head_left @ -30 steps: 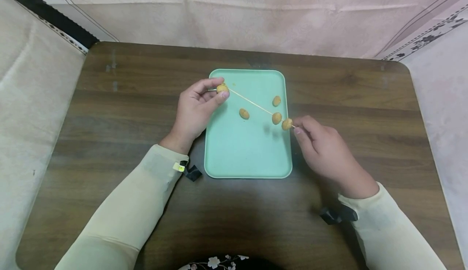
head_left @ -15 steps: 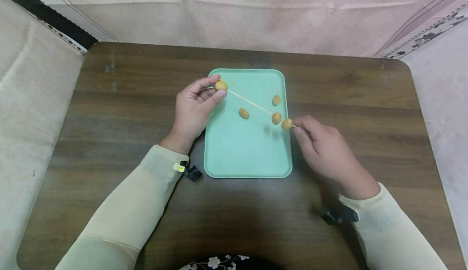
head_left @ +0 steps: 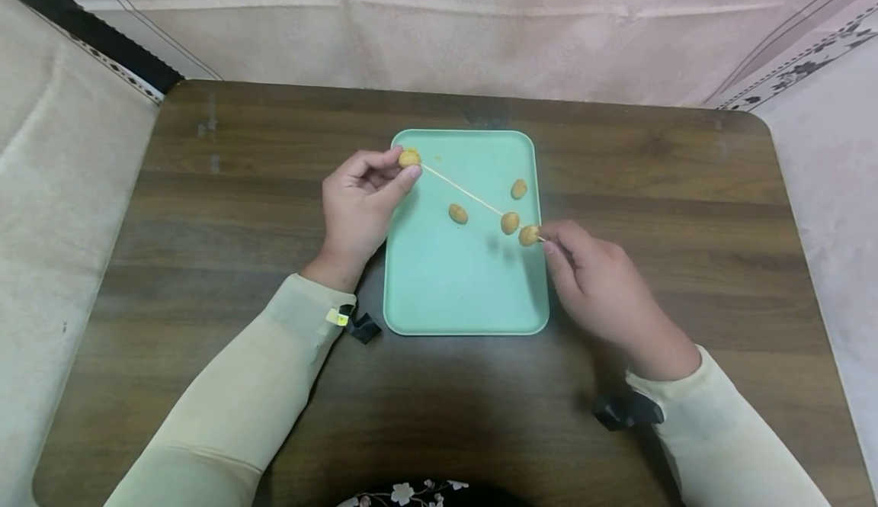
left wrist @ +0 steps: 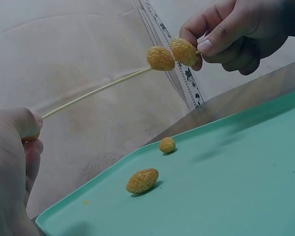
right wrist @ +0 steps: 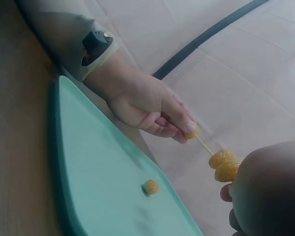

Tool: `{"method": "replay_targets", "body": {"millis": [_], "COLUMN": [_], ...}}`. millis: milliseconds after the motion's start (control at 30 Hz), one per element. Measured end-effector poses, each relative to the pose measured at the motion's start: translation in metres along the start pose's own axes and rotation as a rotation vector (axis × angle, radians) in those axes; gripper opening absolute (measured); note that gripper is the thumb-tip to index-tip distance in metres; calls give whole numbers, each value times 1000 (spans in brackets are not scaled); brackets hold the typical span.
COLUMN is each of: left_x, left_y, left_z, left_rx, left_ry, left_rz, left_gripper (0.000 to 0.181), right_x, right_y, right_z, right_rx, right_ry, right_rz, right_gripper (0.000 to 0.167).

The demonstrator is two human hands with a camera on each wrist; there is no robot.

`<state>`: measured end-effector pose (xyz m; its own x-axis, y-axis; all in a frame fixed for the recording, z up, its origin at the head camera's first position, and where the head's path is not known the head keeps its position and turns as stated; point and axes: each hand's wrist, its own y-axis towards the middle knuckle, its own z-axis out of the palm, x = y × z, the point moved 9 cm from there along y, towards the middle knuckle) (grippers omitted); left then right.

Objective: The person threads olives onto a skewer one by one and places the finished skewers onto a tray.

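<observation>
A thin wooden skewer slants above the tray between both hands. My left hand pinches a wrinkled golden-brown ball at the skewer's far-left end, between thumb and fingers. Two similar wrinkled balls, the inner one and the outer one, sit close together on the right end. Just beyond them, my right hand pinches the skewer's short protruding end, seen also in the left wrist view. In the right wrist view the back of the right hand hides its grip.
Two loose wrinkled balls, one left of centre and one near the right rim, lie on the mint-green tray. A crumb lies near its rim. Beneath is a brown wooden table, with pale cloth hanging behind.
Both hands have shifted slightly left, bringing the skewer and its two right-hand balls along. The ball in the left hand has also moved left and a little away. Loose balls stay put.
</observation>
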<state>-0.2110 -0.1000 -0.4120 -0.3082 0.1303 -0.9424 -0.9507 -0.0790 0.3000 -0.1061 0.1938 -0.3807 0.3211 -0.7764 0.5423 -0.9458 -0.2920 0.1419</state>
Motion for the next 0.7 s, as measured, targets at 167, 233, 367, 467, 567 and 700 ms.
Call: {"method": "replay_targets", "body": {"millis": [167,233,367,467,567,700], "left_x": [-3,-5,-5,-5,-6,-7], "left_y": [-1,-1,-1,-1,-1,-1], "left_z": [-2,-2,-1,0,-1,-3], "left_rx": [-9,-5,0,-2,-14,-30], "left_ry": [34,38,33,23,22,30], "left_rz": [42,51,52,57,68,76], "left_gripper": [26,26,25,25,24,22], "right_x": [4,5,5,5,6,7], "right_y": [2,3,4,4,6,8], "right_z": [2,2,5,6,7,6], "right_rx": [-22,-24,-18,-13,-14,-20], "right_ry": [1,2,3,1,0,0], "right_rz": [-35,-40,-40,-34,-32,-28], "right_gripper": [18,18,19,20,20,19]}}
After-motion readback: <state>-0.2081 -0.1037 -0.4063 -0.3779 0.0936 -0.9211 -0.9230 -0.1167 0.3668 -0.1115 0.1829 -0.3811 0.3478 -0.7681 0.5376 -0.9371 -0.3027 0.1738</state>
